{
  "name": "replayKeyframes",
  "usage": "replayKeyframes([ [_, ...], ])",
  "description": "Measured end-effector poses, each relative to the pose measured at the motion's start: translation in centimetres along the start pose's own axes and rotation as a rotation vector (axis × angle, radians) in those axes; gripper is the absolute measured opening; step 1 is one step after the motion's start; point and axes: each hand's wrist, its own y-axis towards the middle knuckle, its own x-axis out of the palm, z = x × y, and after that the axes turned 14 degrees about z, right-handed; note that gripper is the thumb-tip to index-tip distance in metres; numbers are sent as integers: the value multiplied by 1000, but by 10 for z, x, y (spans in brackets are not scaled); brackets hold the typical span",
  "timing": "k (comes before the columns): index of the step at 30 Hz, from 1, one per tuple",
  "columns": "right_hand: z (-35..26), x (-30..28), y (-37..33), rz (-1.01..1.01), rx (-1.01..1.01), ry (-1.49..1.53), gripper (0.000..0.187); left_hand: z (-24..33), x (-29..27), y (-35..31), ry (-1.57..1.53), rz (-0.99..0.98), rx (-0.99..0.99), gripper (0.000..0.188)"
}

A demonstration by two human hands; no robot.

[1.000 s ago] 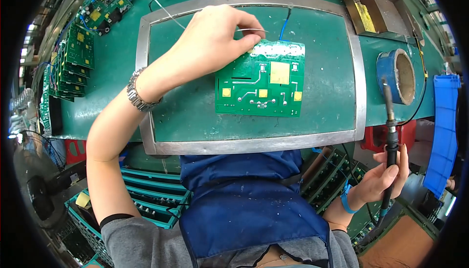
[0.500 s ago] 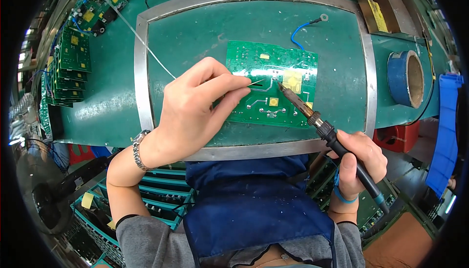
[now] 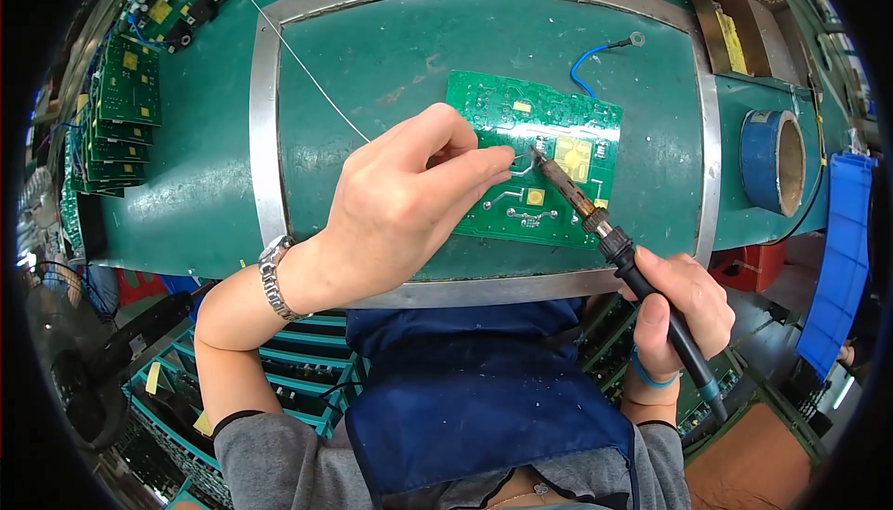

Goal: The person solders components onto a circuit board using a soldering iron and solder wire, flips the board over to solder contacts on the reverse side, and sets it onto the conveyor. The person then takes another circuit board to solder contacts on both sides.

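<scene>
A green circuit board [image 3: 567, 208] lies on the metal-framed green work surface, its soldered side up, with yellow squares on it. My left hand [image 3: 409, 189] is pinched on a thin solder wire [image 3: 321, 92], which trails back to the upper left. The wire's short free end reaches over the board's middle. In my right hand [image 3: 684, 310] is a soldering iron [image 3: 633, 273], gripped like a pen. Its tip touches or hovers just over the board beside the wire's end; which of the two I cannot tell. A blue wire [image 3: 581, 68] with a ring terminal sticks out past the board's far edge.
A metal frame [image 3: 265, 129] borders the work surface. On the left stand several upright circuit boards [image 3: 127, 82]. To the right are a blue tape roll [image 3: 763, 161], a metal box [image 3: 758, 40] and a blue plastic bin [image 3: 837, 259]. Teal racks [image 3: 307, 338] hold boards below the table edge.
My left hand has moved right, bringing the solder wire's end close to the iron's tip. The board appears slightly farther right in view. My right hand keeps its grip on the iron.
</scene>
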Motion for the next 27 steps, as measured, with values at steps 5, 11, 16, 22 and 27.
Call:
replayKeyframes([
  [5, -13, 1, 12, -115, -120, -84, 22, -1, 5, -2, -7, 10, 30, 32],
  [11, -15, -6, 10, -123, -114, -99, 21, 4, 2, 0, 24, 28, 58, 30],
  [16, -9, -3, 1, -28, -75, -95, 22, 5, -1, 1, 83, -15, 99, 29],
  [22, -6, 1, 0, 30, -67, -58, 27, 4, 3, -1, 42, 14, 67, 29],
  [27, -1, -1, 0, -3, -59, -58, 23, 1, 2, -1, 44, -11, 92, 29],
])
